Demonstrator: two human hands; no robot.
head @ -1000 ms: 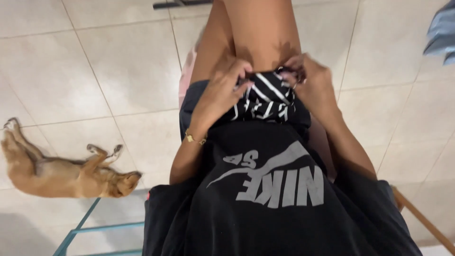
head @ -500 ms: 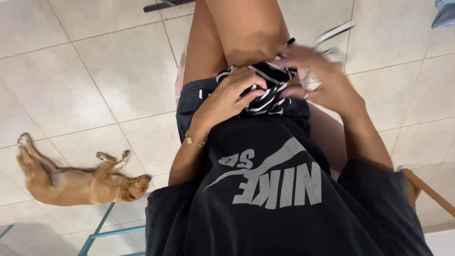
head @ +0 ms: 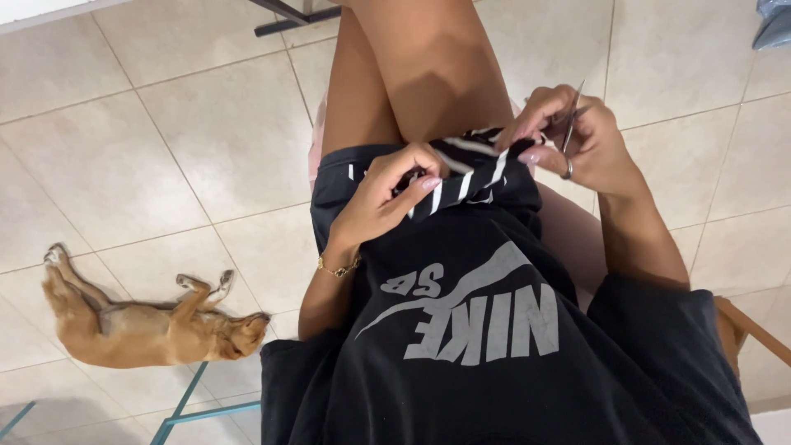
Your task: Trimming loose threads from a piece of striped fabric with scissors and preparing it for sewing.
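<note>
I look down at my lap, where a black cloth with white stripes (head: 465,177) lies bunched on my thighs over black shorts. My left hand (head: 387,194) pinches the left end of that cloth; a thin gold bracelet sits on the wrist. My right hand (head: 573,140) holds the cloth's right end with its fingertips and also grips a thin metal tool, apparently small scissors (head: 571,115), sticking up between the fingers. A ring shows on one finger. I wear a black shirt with a large grey print (head: 470,317).
A tan dog (head: 140,321) lies on its side on the beige tiled floor at lower left. A teal metal frame (head: 177,412) shows at the bottom left, a dark furniture foot (head: 292,16) at the top, and a wooden chair edge (head: 746,330) at right.
My right hand has drawn back from a blurred sweep and now holds still at the cloth's right end with the metal tool upright. The left hand keeps its pinch.
</note>
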